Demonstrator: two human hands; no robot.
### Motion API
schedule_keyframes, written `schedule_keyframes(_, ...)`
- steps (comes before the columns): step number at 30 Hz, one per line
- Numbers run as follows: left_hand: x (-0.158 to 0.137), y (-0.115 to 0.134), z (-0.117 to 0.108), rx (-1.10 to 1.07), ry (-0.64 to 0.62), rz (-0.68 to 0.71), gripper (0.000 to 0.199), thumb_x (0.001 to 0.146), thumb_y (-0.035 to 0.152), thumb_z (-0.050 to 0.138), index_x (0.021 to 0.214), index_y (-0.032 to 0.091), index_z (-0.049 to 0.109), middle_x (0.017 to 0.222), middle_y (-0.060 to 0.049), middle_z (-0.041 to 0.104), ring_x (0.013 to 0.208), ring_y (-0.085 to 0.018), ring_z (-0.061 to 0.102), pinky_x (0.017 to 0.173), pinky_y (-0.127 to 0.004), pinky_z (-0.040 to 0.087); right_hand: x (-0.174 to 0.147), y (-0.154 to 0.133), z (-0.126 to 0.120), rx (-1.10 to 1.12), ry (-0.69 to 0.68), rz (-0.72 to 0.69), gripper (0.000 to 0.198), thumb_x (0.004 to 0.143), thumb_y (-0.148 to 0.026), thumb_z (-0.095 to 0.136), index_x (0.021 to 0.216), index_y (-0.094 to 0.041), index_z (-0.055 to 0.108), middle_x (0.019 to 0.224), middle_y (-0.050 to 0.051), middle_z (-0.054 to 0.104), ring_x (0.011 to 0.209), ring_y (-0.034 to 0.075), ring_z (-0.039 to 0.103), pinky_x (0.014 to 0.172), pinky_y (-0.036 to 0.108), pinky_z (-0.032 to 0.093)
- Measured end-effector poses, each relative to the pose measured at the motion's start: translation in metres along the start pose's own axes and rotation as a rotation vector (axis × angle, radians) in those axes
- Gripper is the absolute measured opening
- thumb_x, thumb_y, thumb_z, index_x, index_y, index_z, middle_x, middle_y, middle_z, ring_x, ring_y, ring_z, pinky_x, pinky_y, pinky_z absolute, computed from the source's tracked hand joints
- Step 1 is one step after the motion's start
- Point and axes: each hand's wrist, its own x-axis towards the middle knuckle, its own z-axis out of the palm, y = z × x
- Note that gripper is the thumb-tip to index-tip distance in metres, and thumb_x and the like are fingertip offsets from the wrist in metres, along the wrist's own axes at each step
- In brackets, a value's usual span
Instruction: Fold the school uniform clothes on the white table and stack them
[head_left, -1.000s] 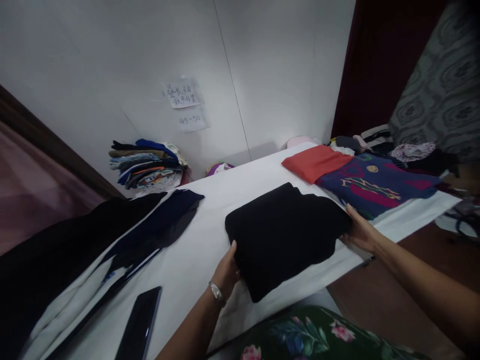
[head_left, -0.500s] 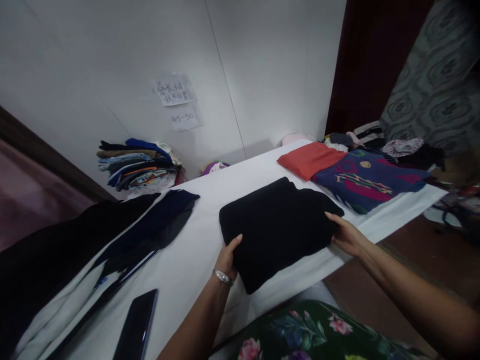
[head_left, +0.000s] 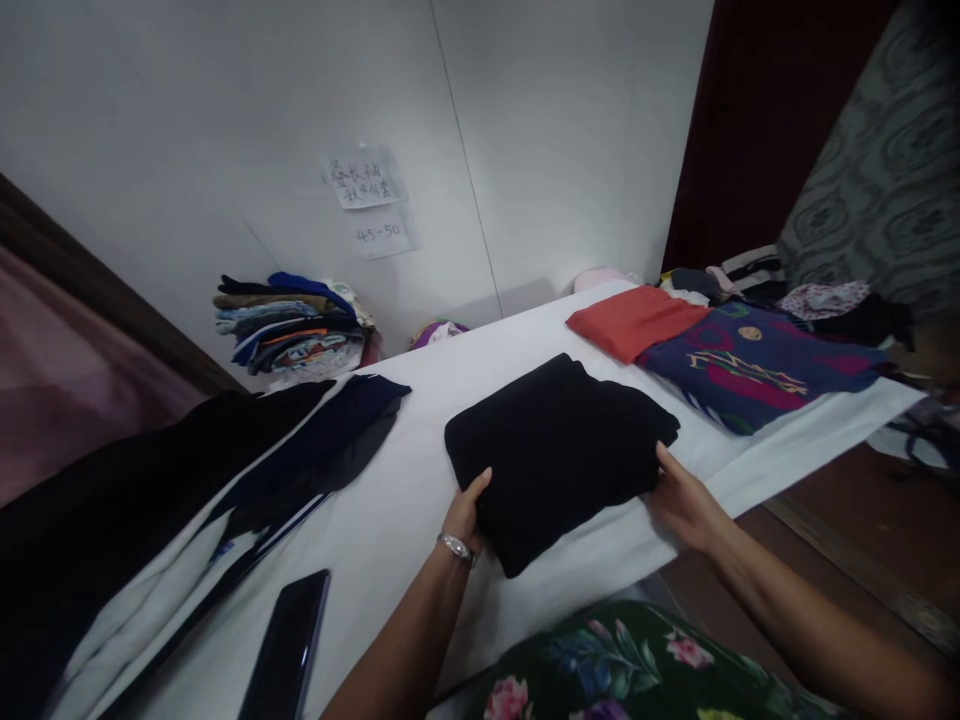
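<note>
A black folded garment (head_left: 562, 450) lies on the white-covered table (head_left: 390, 470) in front of me. My left hand (head_left: 466, 510) grips its near left edge, thumb on top and the other fingers hidden beneath. On the right edge, my right hand (head_left: 679, 495) holds the cloth with the thumb over it and the fingers tucked under. Beyond the garment, to the right, are an orange-red folded garment (head_left: 637, 320) and a navy patterned garment (head_left: 757, 365), side by side.
Dark and white garments (head_left: 300, 450) are spread along the table's left side, near a phone (head_left: 286, 645). A stack of folded clothes (head_left: 292, 320) stands by the wall (head_left: 570, 130). More clothes (head_left: 814, 297) are heaped at the far right. Handwritten paper notes (head_left: 367, 180) hang on the wall.
My right hand has shifted slightly down and inward along the garment's right edge, and that edge now sits a little further in. The whole view has swung slightly left.
</note>
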Motion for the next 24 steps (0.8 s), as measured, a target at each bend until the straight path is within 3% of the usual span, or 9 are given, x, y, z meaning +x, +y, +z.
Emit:
schedule_keyframes(6,-0.002,0.010,0.005,0.018,-0.002,-0.057,0.039,0.079,0.025,0.070,0.115,0.012,0.063,0.100,-0.013,0.073,0.088,-0.026,0.071,0.086,-0.038,0.057,-0.012,-0.004,0.010,-0.072,-0.090,0.122,0.039,0.087,-0.051,0.057,0.120,-0.031,0.061,0.124,0.001,0.064,0.104,0.022,0.064,0.087,0.037,0.054)
schedule_keyframes(10,-0.005,0.011,0.009,0.025,0.000,-0.051,0.035,0.082,0.022,0.066,0.115,0.012,0.063,0.105,-0.013,0.072,0.092,-0.025,0.071,0.086,-0.036,0.058,0.005,-0.015,0.028,-0.116,-0.031,0.051,0.043,0.084,-0.054,0.059,0.117,-0.028,0.063,0.120,0.003,0.067,0.105,0.021,0.064,0.088,0.034,0.050)
schedule_keyframes(13,-0.006,0.009,0.012,0.038,0.009,-0.009,0.038,0.080,0.020,0.068,0.118,0.014,0.061,0.107,-0.012,0.072,0.093,-0.026,0.070,0.085,-0.037,0.058,0.021,-0.016,0.037,-0.107,0.039,0.069,0.042,0.082,-0.056,0.060,0.110,-0.025,0.065,0.110,0.004,0.071,0.093,0.020,0.067,0.077,0.031,0.053)
schedule_keyframes(16,-0.006,0.006,0.013,0.045,0.015,0.025,0.040,0.080,0.018,0.068,0.119,0.015,0.060,0.107,-0.012,0.072,0.095,-0.026,0.070,0.086,-0.037,0.058,0.036,-0.009,0.036,-0.046,0.063,0.084,0.023,0.081,-0.040,0.065,0.094,-0.021,0.067,0.088,0.003,0.074,0.072,0.017,0.068,0.060,0.027,0.052)
schedule_keyframes(19,-0.008,0.008,0.015,0.042,0.003,0.058,0.040,0.079,0.017,0.068,0.118,0.017,0.061,0.108,-0.011,0.071,0.098,-0.027,0.069,0.088,-0.037,0.057,0.042,-0.003,0.031,0.053,0.002,0.040,0.003,0.078,-0.022,0.065,0.076,-0.020,0.064,0.066,0.000,0.070,0.056,0.015,0.063,0.053,0.025,0.051)
schedule_keyframes(24,-0.013,0.024,0.031,0.034,-0.028,0.162,0.042,0.077,0.017,0.070,0.119,0.019,0.061,0.107,-0.009,0.072,0.101,-0.028,0.068,0.091,-0.040,0.056,0.042,-0.029,0.038,0.075,-0.031,-0.070,0.005,0.075,-0.018,0.064,0.072,-0.022,0.066,0.070,0.000,0.072,0.065,0.018,0.066,0.063,0.028,0.055)
